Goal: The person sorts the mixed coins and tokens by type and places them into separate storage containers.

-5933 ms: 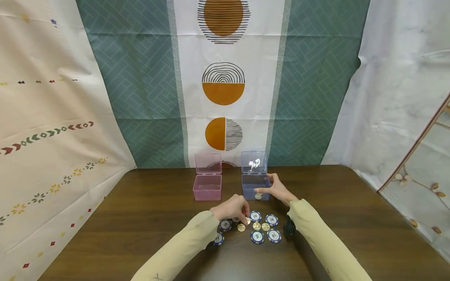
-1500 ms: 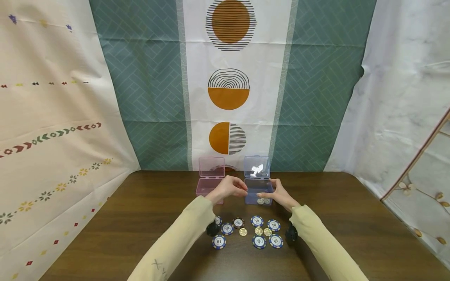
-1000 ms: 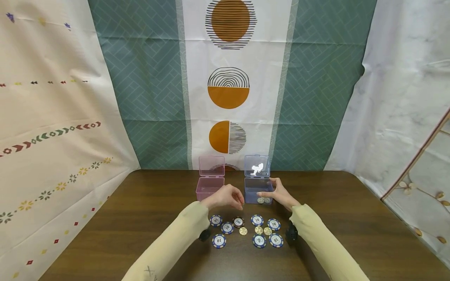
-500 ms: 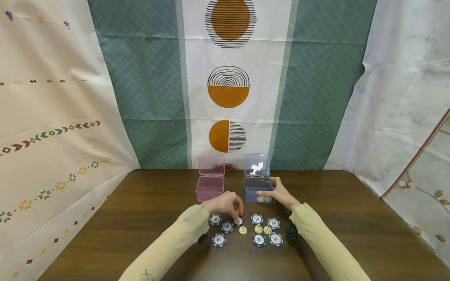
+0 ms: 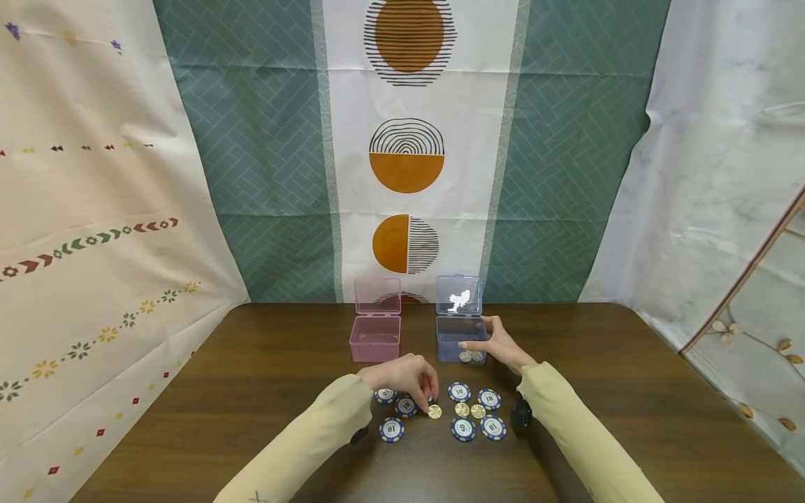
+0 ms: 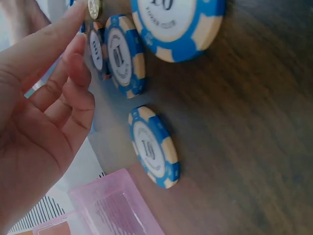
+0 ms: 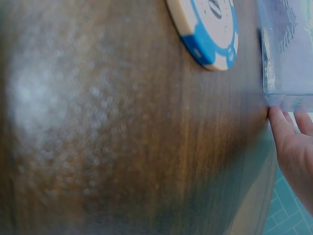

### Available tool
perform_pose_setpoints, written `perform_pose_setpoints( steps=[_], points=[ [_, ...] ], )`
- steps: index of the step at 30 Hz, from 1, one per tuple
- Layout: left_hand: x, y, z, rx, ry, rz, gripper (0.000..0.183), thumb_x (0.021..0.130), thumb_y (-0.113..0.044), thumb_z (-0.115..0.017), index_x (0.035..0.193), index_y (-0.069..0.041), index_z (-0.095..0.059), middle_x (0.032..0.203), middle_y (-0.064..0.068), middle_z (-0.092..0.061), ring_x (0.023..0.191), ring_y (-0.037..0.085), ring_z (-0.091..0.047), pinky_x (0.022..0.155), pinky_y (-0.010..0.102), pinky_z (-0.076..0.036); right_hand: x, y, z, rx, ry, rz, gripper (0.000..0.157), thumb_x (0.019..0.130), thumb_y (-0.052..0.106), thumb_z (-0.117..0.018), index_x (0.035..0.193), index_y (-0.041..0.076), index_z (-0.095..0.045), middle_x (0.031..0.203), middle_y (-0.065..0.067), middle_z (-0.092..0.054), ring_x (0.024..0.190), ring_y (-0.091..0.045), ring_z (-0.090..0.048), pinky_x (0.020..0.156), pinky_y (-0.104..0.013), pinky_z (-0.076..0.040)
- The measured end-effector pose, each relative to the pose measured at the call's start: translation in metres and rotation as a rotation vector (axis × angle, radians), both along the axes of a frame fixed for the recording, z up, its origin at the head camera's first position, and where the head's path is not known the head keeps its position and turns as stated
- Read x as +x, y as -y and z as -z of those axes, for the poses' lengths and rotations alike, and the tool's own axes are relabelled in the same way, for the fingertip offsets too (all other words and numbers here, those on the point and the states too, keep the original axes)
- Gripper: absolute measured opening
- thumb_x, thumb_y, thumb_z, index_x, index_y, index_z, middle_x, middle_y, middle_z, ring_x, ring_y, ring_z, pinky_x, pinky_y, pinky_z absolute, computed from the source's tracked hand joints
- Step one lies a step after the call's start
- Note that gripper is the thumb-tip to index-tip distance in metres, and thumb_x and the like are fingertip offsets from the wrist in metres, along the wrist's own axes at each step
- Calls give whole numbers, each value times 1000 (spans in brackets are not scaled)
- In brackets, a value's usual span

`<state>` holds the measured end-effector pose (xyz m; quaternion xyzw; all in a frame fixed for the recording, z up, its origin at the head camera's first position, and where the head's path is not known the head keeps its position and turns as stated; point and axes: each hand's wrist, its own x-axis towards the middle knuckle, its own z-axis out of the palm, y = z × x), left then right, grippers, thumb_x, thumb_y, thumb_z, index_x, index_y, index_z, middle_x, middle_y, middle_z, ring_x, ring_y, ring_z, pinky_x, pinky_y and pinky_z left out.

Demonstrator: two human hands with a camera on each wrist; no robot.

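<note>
My left hand (image 5: 405,376) is low over the table, thumb and finger at the edge of a gold coin (image 5: 434,411) that lies flat. Its fingers partly cover a dark-rimmed chip (image 6: 96,50) marked 100. Blue-rimmed poker chips lie around it, one (image 5: 391,429) nearer me and another (image 5: 405,406) beside the thumb. My right hand (image 5: 502,346) holds the right side of an open clear blue box (image 5: 448,351), thumb at the front and fingers toward the back. Two silver coins (image 5: 465,357) show through the box's front wall.
An open clear pink box (image 5: 375,352) stands left of the blue one. To the right lie two gold coins (image 5: 462,410) among several blue-rimmed chips (image 5: 493,427). A patterned cloth (image 5: 407,175) hangs behind the brown table (image 5: 283,377).
My left hand has come down from the blue box to the gold coin, passing over the dark-rimmed chip. A second silver coin has joined the first in the box. The right hand stays put.
</note>
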<state>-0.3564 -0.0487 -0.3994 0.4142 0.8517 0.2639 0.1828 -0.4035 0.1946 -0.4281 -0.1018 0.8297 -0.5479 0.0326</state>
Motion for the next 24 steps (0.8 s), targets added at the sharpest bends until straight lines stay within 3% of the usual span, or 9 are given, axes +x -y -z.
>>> perform_pose_setpoints(
  steps=[15, 24],
  points=[
    [0, -7, 10, 19, -41, 38, 19, 66, -11, -81, 79, -8, -68, 62, -10, -56, 56, 0, -50, 52, 15, -42, 3, 1, -2, 1, 11, 3, 91, 71, 35, -76, 133, 4, -17, 136, -23, -21, 125, -39, -20, 96, -55, -23],
    [0, -7, 11, 33, -51, 52, 19, 66, -10, -81, 80, -7, -68, 68, -6, -60, 61, 1, -50, 54, 15, -41, 3, 1, -2, -1, 12, -3, 91, 72, 34, -76, 134, 4, -16, 136, -22, -21, 125, -38, -20, 96, -54, -22]
  ],
)
